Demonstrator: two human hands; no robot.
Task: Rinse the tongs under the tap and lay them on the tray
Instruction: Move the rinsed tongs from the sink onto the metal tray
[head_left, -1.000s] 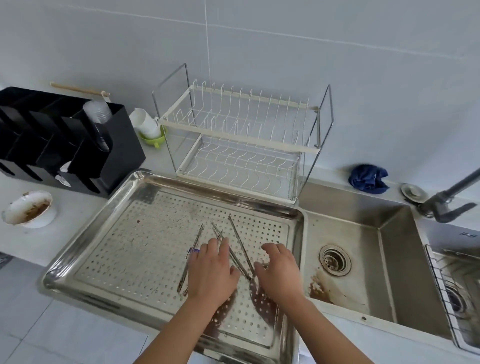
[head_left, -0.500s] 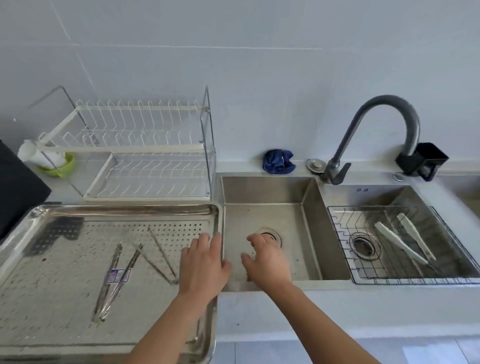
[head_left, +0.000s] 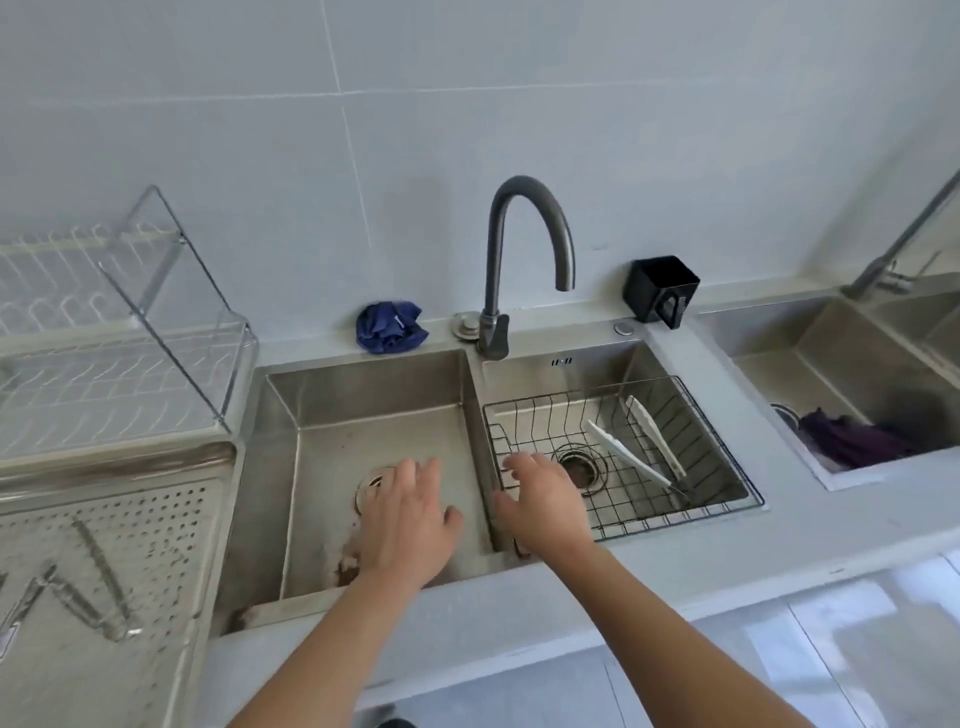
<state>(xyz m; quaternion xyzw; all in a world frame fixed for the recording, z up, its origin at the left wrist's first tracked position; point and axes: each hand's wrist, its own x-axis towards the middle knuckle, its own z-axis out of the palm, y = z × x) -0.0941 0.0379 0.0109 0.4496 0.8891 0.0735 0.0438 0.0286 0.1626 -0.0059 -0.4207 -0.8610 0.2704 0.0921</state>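
White tongs (head_left: 644, 444) lie in a black wire basket (head_left: 727, 452) inside the right sink basin. The dark grey tap (head_left: 519, 249) arches over that basin with no water running. My left hand (head_left: 410, 514) hovers over the left basin, fingers spread and holding nothing. My right hand (head_left: 545, 499) reaches over the basket's left edge, fingers relaxed and empty, a short way left of the tongs. The perforated steel tray (head_left: 171, 519) sits at the left, with metal tongs (head_left: 98, 582) lying on it.
A white dish rack (head_left: 104, 374) stands behind the tray. A blue cloth (head_left: 389, 327) and a black holder (head_left: 660, 288) sit on the sink's back ledge. A second sink (head_left: 841, 374) at the right holds a purple cloth (head_left: 852, 439).
Both hands left the metal tongs on the tray and moved right, over the sink basins. The view swung right with them, bringing the tap and the basket with the white tongs into sight.
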